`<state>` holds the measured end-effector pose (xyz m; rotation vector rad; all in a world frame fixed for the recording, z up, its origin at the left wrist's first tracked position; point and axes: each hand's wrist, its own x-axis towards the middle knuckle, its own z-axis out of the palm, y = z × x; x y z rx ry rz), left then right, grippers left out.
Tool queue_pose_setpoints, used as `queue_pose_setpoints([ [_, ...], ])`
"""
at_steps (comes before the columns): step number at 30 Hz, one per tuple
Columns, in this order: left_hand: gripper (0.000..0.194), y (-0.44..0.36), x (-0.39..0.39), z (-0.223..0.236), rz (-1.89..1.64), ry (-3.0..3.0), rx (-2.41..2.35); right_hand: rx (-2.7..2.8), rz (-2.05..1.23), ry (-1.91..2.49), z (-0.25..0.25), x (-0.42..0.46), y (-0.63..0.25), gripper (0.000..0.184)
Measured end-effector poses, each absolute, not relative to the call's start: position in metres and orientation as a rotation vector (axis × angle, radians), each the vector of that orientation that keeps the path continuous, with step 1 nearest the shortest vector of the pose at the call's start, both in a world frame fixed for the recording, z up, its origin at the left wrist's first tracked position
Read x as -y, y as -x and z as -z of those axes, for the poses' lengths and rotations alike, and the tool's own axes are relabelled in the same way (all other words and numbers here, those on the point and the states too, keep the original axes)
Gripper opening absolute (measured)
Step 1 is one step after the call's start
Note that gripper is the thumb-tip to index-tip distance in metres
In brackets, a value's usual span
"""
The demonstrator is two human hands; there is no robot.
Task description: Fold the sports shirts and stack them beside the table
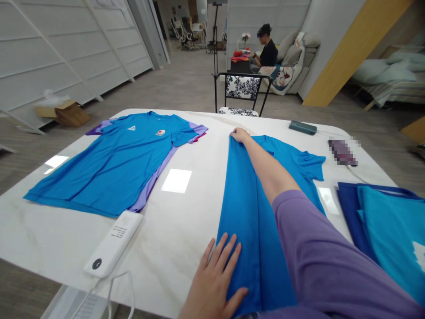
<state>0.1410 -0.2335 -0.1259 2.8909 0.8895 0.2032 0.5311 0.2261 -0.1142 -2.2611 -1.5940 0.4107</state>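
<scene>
A blue T-shirt point(241, 190) lies before me, its left side folded over lengthwise and a short sleeve spread to the right. My left hand point(215, 277) rests on its near left edge, fingers spread flat. At the far left corner of the fold, my right hand point(241, 134) pinches the fabric. My right arm, in a purple sleeve, crosses over the shirt and hides part of it. To the left, another blue T-shirt point(119, 159) with small chest logos is laid out flat on top of purple and red garments.
On the white table point(179, 239) are a white power bank point(114, 243) with a cable, a dark green case point(303, 127), a blurred phone-like item point(343, 151) and folded blue garments point(392, 230). A chair point(242, 91) stands beyond; a person point(268, 53) sits farther back.
</scene>
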Motion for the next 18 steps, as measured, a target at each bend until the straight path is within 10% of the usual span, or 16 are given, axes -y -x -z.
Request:
queue_pose_setpoints([
  [18, 0.108, -0.147, 0.243, 0.123, -0.345, -2.714, -0.955, 2.082, -0.319, 1.915, 0.115, -0.063, -0.47, 0.083],
])
